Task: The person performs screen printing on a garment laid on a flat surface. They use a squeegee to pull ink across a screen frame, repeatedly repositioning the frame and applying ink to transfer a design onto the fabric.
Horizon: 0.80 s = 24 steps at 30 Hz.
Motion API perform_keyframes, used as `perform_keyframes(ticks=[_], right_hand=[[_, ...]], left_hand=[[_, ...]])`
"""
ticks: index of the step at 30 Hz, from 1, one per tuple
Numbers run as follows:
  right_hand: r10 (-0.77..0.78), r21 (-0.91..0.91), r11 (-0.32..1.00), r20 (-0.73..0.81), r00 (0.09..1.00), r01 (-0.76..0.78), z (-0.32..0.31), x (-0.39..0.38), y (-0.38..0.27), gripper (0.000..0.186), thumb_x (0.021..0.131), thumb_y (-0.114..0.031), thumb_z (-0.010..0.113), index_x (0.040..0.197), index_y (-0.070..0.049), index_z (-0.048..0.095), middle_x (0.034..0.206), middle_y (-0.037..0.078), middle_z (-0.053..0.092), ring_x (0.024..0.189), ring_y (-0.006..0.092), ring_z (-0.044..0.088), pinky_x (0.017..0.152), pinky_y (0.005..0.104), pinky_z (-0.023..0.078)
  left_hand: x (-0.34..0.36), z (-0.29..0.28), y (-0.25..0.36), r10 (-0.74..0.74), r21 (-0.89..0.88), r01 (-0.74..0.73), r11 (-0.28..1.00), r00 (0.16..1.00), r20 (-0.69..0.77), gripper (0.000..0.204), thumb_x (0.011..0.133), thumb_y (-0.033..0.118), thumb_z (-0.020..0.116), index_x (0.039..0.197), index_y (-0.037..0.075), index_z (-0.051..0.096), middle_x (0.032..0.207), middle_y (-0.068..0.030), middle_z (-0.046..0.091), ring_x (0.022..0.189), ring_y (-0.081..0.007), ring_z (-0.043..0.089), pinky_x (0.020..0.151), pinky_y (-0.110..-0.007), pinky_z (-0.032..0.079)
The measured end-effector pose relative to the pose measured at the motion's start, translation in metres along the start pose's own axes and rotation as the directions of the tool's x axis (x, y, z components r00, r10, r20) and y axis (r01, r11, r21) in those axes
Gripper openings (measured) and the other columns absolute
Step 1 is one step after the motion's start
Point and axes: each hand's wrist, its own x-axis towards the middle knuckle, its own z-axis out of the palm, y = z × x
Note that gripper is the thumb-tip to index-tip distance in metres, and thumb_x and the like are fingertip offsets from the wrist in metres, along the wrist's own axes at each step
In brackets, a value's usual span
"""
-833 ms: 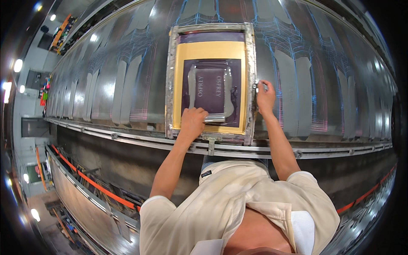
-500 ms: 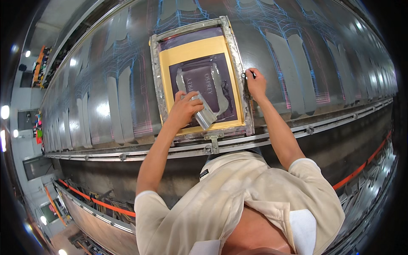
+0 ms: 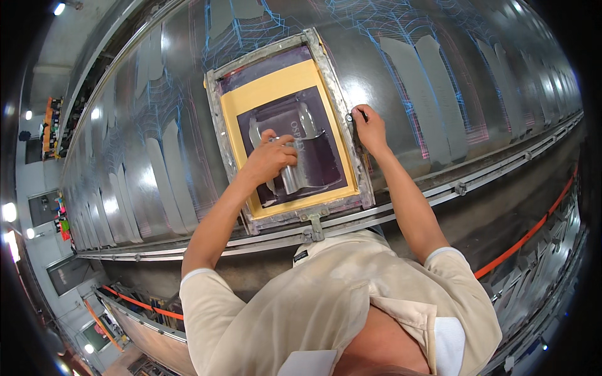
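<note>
My left hand [image 3: 273,158] is closed round the top of a silver metal squeegee [image 3: 291,180]. The squeegee stands on the dark purple mesh [image 3: 323,161] of a screen printing frame, left of the mesh's middle. Wet grey ink [image 3: 308,123] lies on the mesh, thickest to the upper right of the squeegee. Yellow tape [image 3: 269,84] borders the mesh inside the worn metal frame [image 3: 339,106]. At the frame's right side, my right hand [image 3: 371,130] is closed on a small black handle [image 3: 352,117]. My left fingers partly cover the squeegee and the ink.
Under the frame runs a long dark table [image 3: 207,135] with grey panels [image 3: 433,94] and blue web-like line prints. A metal rail [image 3: 426,199] edges its near side, where a bracket [image 3: 315,220] joins the frame. An orange strip [image 3: 527,235] lies behind me at right.
My left hand has drawn the squeegee a little left across the mesh, and the ink at lower right is now thin. My right hand stays at the handle. The whole view has turned slightly.
</note>
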Motion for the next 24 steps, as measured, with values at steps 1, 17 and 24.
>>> perform_keyframes(ticks=[1, 17, 24], right_hand=[[-0.024, -0.004, 1.0, -0.007, 1.0, 0.024, -0.001, -0.001, -0.002, 0.025, 0.097, -0.028, 0.065, 0.11, -0.008, 0.07, 0.094, 0.019, 0.072, 0.086, 0.0341, 0.07, 0.078, 0.0395, 0.053], [0.019, -0.026, 1.0, 0.134, 0.991, -0.015, -0.019, 0.01, 0.004, 0.025, 0.099, -0.032, 0.067, 0.108, -0.009, 0.072, 0.064, 0.004, 0.062, 0.058, 0.0116, 0.06, 0.058, 0.0298, 0.046], [0.004, 0.006, 1.0, 0.148, 0.989, -0.005, -0.022, 0.008, 0.002, 0.024, 0.101, -0.032, 0.066, 0.108, -0.009, 0.072, 0.062, 0.001, 0.058, 0.057, 0.0083, 0.054, 0.056, 0.0276, 0.043]], left_hand=[[0.003, -0.004, -0.005, -0.013, -0.006, 0.012, 1.0, 0.999, -0.047, 0.031, 0.068, -0.001, 0.074, 0.092, 0.018, 0.075, 0.109, 0.0069, 0.072, 0.13, -0.0209, 0.054, 0.103, -0.05, 0.028], [-0.012, -0.015, 0.019, -0.636, -0.149, 0.628, 0.764, 0.771, -0.015, 0.022, 0.074, 0.021, 0.077, 0.093, 0.011, 0.072, 0.095, -0.011, 0.074, 0.095, -0.0341, 0.07, 0.082, -0.046, 0.053], [-0.012, 0.003, 0.002, -0.969, -0.317, 0.928, 0.196, 0.134, -0.207, 0.028, 0.079, 0.03, 0.072, 0.089, 0.005, 0.07, 0.085, -0.0207, 0.072, 0.083, -0.0428, 0.07, 0.075, -0.052, 0.055]])
